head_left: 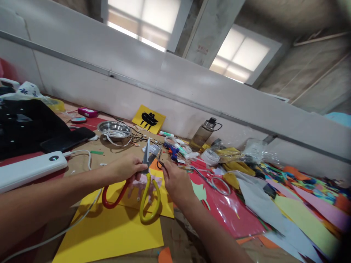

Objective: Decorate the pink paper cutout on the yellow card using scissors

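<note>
My left hand (128, 167) is closed around the pivot of a pair of scissors (144, 182) with one red and one yellow handle loop, its blades open and pointing up. My right hand (175, 180) pinches a thin dark wire (159, 160) right beside the blades. Both hands hover over yellow paper sheets (109, 230) and a small pink piece (142, 184) lying on them.
A steel bowl (114, 129), a yellow card with a black drawing (148, 119), a bottle (203, 134), a blue glue gun (171, 149) and tape rolls stand at the back. Red sheets (233, 212) and coloured paper scraps (296, 204) fill the right. A white power bank (30, 170) and black bag (24, 126) lie left.
</note>
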Demonstrator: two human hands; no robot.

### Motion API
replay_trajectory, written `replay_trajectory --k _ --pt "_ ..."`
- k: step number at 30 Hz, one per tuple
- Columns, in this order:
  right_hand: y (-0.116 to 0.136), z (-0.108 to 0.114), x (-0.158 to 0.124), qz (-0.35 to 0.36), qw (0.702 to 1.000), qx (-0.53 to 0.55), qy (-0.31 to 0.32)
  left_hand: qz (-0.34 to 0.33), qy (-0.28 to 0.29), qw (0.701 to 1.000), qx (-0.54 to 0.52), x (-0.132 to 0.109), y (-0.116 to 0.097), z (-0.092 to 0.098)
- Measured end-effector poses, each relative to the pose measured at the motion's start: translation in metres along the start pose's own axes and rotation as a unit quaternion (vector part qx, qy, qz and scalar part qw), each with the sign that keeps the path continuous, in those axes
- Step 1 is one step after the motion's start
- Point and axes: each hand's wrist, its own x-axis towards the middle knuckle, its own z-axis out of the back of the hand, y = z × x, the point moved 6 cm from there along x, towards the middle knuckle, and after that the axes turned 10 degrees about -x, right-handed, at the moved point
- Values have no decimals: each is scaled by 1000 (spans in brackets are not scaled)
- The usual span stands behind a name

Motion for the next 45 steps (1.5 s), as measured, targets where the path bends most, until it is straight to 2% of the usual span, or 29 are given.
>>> replay_trajectory --k 3,6,11,16,22,26,28,31,33,36,41,45 --pt "13 -4 -6 58 997 -41 -5 -2 -14 1000 2 -1 -2 3" --pt "17 -8 -5 81 993 -85 1 -2 -23 1000 3 0 -1 4" --pt "8 -5 6 36 990 -140 -1 3 -5 1000 0 0 1 -3" --pt "15 -6 3 81 987 -135 10 11 -17 1000 13 -1 0 -2" --pt "12 -12 9 56 989 -133 17 6 -27 999 18 1 -1 2" --pt "11 -9 15 58 989 -135 -14 -5 -39 999 20 1 -2 2" --pt "5 -7 18 33 989 -145 -11 -4 -29 1000 7 0 -2 -1" --pt "-4 -4 17 -23 988 -155 9 15 15 999 -24 -1 0 -9" --pt "0 -3 13 -8 989 -146 16 18 19 999 -23 -2 0 -10" --pt "10 -4 9 51 990 -128 17 6 -11 1000 -8 -2 -2 -5" --pt "5 0 9 5 990 -138 -16 11 3 1000 -14 -3 -2 -6" --pt "16 -4 4 66 989 -130 7 6 -17 1000 5 -3 -4 -2"
